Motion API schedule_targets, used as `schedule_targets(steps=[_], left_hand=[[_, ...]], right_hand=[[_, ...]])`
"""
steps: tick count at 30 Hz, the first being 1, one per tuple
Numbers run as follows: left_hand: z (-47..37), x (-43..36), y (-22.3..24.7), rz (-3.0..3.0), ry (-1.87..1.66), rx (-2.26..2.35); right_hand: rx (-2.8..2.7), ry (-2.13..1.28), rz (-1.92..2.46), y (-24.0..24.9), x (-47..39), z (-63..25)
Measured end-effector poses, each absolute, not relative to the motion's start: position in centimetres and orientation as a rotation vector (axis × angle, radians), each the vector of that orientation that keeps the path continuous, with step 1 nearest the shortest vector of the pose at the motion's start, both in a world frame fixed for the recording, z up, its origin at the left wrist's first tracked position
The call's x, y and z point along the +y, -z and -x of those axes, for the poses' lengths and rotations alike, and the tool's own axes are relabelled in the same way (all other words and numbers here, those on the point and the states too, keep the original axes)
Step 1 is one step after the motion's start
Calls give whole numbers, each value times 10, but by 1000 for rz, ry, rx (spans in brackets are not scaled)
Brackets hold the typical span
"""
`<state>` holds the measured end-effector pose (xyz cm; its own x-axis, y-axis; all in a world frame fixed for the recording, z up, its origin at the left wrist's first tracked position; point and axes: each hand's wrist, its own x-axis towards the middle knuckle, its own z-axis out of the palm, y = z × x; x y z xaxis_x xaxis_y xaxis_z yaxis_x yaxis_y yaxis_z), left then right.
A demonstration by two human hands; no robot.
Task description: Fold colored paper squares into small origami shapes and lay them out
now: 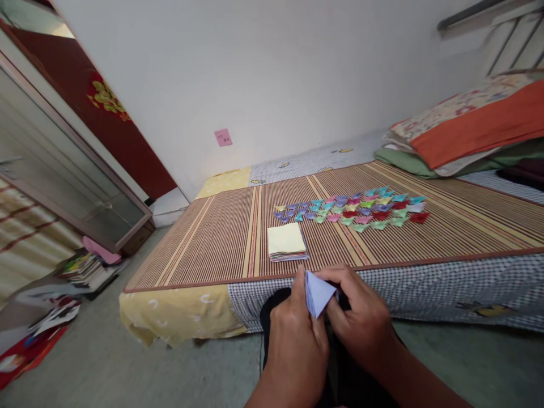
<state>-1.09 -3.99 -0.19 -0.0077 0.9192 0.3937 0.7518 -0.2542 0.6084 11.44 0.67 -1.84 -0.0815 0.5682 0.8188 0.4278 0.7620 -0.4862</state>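
A lavender sheet of paper (319, 292), folded into a small triangle, is held between my two hands just off the bed's front edge. My left hand (297, 331) pinches its left side, thumb and fingers closed on it. On the other side my right hand (361, 317) grips the right corner, its fingertips partly hidden behind the paper. Just beyond my hands lies a square stack of coloured paper (287, 239), pale yellow on top. Farther back, rows of small folded paper pieces (351, 211) in many colours are spread over the mat.
A striped woven mat (221, 238) covers the bed, over a checked and yellow sheet (182, 309). Folded bedding with an orange band (480, 124) is piled at the right. Books (87, 272) stand on the floor at the left, near a glazed door (76, 153).
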Motion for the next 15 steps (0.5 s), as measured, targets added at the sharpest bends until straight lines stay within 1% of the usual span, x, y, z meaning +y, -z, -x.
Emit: schedule_targets(steps=[5, 9, 12, 15], left_hand=[[9, -38, 7, -2104, -1053, 1807], [8, -38, 11, -2072, -1101, 1687], [7, -39, 11, -1943, -1148, 1571], [7, -38, 9, -1839, -1191, 1453]], right_hand=[[-1560, -463, 882, 15, 1, -114], [-1454, -721, 873, 24, 1, -113], [-1466, -683, 878, 28, 2, -112], [-1561, -419, 836, 28, 3, -113]])
